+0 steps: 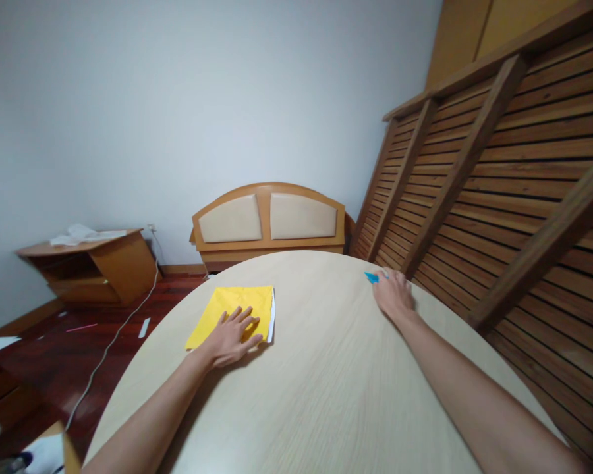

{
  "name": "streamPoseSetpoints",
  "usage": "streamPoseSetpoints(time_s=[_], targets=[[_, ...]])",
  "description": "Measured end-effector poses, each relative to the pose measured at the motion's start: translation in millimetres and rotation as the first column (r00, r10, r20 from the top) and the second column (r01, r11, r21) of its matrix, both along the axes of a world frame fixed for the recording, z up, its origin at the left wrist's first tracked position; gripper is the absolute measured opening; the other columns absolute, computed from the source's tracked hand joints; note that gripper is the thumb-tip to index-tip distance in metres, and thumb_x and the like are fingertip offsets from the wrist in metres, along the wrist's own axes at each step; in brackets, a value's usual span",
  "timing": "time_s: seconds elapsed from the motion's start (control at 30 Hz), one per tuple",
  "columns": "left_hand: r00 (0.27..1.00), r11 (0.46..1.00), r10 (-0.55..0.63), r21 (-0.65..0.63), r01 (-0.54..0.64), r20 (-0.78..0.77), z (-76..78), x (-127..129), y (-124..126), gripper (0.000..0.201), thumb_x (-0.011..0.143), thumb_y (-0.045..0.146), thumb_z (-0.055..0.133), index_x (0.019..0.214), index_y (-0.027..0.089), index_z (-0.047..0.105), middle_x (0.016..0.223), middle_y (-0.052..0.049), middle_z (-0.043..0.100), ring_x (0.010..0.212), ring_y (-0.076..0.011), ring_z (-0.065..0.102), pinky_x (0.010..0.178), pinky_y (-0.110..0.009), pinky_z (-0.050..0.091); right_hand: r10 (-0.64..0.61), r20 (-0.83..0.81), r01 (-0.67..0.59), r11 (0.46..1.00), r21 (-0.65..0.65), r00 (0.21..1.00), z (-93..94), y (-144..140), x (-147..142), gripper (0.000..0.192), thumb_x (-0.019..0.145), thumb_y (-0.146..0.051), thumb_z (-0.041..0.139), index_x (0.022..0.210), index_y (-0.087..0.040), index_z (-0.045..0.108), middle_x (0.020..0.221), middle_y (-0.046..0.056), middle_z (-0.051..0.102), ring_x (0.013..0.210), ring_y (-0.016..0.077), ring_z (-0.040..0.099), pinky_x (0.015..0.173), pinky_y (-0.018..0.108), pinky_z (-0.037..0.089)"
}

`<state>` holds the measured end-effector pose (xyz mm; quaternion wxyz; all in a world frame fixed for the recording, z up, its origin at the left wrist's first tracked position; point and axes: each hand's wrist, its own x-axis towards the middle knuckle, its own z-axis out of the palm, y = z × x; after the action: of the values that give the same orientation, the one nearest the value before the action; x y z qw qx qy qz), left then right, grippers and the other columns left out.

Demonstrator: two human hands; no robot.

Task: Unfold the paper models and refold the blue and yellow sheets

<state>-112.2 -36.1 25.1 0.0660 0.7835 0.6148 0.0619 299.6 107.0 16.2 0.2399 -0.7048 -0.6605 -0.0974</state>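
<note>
My left hand (233, 336) lies flat with spread fingers on a bright yellow sheet (222, 301), at the left of the round, pale wood-grain table (316, 388). A white layer (272, 319) shows under the sheet's right edge. Farther off and to the right, my right hand (394, 291) rests near the table's far right edge, its fingers curled closed. A small blue pointed thing (371, 278) sticks out from its left side; the rest is hidden in the hand, so I cannot tell its kind.
Behind the table stands a wooden headboard (265, 243) with two cream panels. Large slatted wooden panels (454, 184) lean along the right. On the left, a low cabinet (121, 263) carries crumpled white material (82, 234). A white cable (113, 339) crosses the dark red floor.
</note>
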Motion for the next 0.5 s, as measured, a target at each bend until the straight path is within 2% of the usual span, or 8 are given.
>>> streamPoseSetpoints(time_s=[0.07, 0.17, 0.27, 0.33, 0.4, 0.47, 0.5], targets=[[0.999, 0.999, 0.001, 0.049, -0.003, 0.035, -0.7, 0, 1, 0.056, 0.099, 0.058, 0.033, 0.129, 0.023, 0.065, 0.157, -0.012, 0.039, 0.148, -0.035, 0.029, 0.118, -0.062, 0.019, -0.019, -0.047, 0.019, 1.0, -0.006, 0.999, -9.9, 1, 23, 0.034, 0.093, -0.02, 0.047, 0.12, -0.019, 0.068, 0.137, 0.017, 0.054, 0.123, 0.0346, 0.048, 0.096, 0.047, 0.044], [0.992, 0.988, -0.043, 0.149, 0.026, 0.116, -2.4, 10, -1, 0.05, 0.101, 0.05, 0.031, 0.128, 0.023, 0.064, 0.156, -0.012, 0.041, 0.147, -0.0327, 0.032, 0.119, -0.061, 0.02, -0.037, -0.244, 0.03, 0.999, -0.033, 0.969, -21.1, 1, 43, 0.035, 0.094, -0.022, 0.045, 0.118, -0.015, 0.069, 0.133, 0.019, 0.059, 0.114, 0.0323, 0.057, 0.095, 0.044, 0.046], [0.959, 0.973, -0.109, 0.226, 0.049, 0.26, -2.1, 29, -6, 0.048, 0.1, 0.048, 0.037, 0.133, 0.021, 0.06, 0.155, -0.013, 0.042, 0.145, -0.0314, 0.036, 0.12, -0.057, 0.023, -0.001, -0.302, -0.013, 0.999, -0.045, 0.953, -23.1, 1, 44, 0.038, 0.093, -0.019, 0.043, 0.118, -0.009, 0.07, 0.121, 0.023, 0.067, 0.109, 0.032, 0.063, 0.097, 0.045, 0.046], [0.905, 0.976, -0.102, 0.22, 0.01, 0.413, -2.4, 44, -10, 0.049, 0.097, 0.048, 0.045, 0.136, 0.02, 0.056, 0.153, -0.014, 0.045, 0.142, -0.0302, 0.041, 0.12, -0.053, 0.027, 0.094, -0.311, -0.102, 0.995, -0.009, 0.946, -18.5, 0, 31, 0.038, 0.093, -0.018, 0.041, 0.117, -0.011, 0.07, 0.123, 0.019, 0.068, 0.115, 0.028, 0.062, 0.103, 0.04, 0.044], [0.777, 0.988, -0.02, 0.134, -0.083, 0.629, -5.3, 61, -13, 0.051, 0.095, 0.048, 0.049, 0.138, 0.02, 0.052, 0.148, -0.015, 0.051, 0.139, -0.029, 0.046, 0.117, -0.051, 0.033, 0.207, -0.325, -0.206, 0.978, 0.037, 0.923, -9.9, -8, 7, 0.038, 0.094, -0.02, 0.042, 0.118, -0.013, 0.071, 0.127, 0.015, 0.068, 0.119, 0.0251, 0.061, 0.107, 0.038, 0.043], [0.568, 0.995, 0.058, -0.002, -0.1, 0.821, -11.2, 77, -14, 0.058, 0.093, 0.051, 0.054, 0.14, 0.018, 0.047, 0.147, -0.019, 0.05, 0.133, -0.0296, 0.052, 0.111, -0.048, 0.041, 0.34, -0.352, -0.332, 0.939, 0.086, 0.872, -0.1, -26, -27, 0.035, 0.094, -0.026, 0.046, 0.118, -0.018, 0.07, 0.127, 0.01, 0.069, 0.118, 0.0226, 0.062, 0.104, 0.036, 0.046], [0.458, 0.994, 0.082, -0.039, -0.102, 0.885, -14.7, 84, -15, 0.063, 0.092, 0.052, 0.057, 0.143, 0.018, 0.044, 0.148, -0.021, 0.047, 0.131, -0.0295, 0.053, 0.11, -0.047, 0.043, 0.455, -0.435, -0.434, 0.888, 0.154, 0.777, 4.3, -40, -45, 0.034, 0.094, -0.028, 0.049, 0.118, -0.017, 0.07, 0.125, 0.011, 0.069, 0.116, 0.0238, 0.064, 0.102, 0.039, 0.048]])
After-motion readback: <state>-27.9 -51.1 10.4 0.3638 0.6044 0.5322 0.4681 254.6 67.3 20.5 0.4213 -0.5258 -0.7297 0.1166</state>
